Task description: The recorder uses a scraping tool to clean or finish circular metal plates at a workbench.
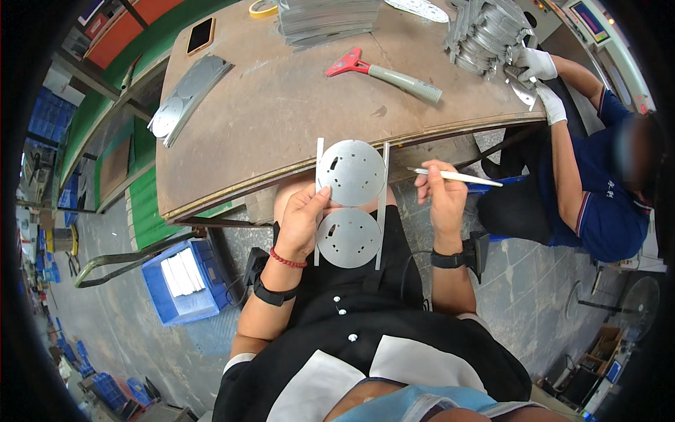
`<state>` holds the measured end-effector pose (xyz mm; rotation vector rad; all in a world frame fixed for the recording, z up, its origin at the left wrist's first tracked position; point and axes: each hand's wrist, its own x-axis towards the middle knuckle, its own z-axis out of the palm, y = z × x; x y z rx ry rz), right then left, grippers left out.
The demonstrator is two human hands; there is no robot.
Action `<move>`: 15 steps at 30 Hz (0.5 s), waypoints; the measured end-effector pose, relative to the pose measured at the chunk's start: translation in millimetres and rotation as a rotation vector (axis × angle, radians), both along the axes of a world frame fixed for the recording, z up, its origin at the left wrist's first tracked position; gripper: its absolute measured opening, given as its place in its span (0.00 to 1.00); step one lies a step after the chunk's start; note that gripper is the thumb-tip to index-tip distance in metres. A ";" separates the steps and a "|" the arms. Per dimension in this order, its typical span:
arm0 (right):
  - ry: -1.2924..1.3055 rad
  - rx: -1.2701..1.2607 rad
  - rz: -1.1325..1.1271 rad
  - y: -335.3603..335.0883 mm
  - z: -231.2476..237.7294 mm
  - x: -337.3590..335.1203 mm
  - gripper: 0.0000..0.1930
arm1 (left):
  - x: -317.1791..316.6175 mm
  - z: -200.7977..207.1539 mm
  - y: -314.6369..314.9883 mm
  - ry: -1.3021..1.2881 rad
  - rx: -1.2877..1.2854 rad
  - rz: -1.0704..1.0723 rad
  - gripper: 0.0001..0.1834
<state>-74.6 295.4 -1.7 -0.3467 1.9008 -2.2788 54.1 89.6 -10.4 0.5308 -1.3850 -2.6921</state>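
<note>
My left hand (302,221) is closed on the left edge of a thin silver metal sheet (351,174), its thumb lying on the front. Two round discs with small punched holes make up the sheet, one above the other, between two narrow side strips. It is held over my lap, just off the table's near edge. To its right, my right hand (444,200) grips a slim white pen-shaped tool (472,178). The tool's thin pointed tip faces left toward the sheet and does not touch it.
On the brown table (260,105) lie a red-headed scraper (385,74), metal sheet stacks (188,97), yellow tape (264,8) and a phone (201,36). At right, a co-worker's gloved hands (538,65) handle metal parts (489,35). A blue crate (211,302) stands at left.
</note>
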 end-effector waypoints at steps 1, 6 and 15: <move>0.000 -0.002 0.000 -1.3 -1.5 3.3 0.10 | 1.1 0.5 -1.0 0.046 0.044 0.023 0.15; -0.120 0.028 0.275 -17.6 3.2 25.3 0.12 | 3.5 10.6 0.6 0.102 0.066 0.064 0.15; 0.017 0.056 0.348 -26.5 7.9 46.0 0.09 | 10.8 19.2 -1.2 0.158 0.049 0.102 0.15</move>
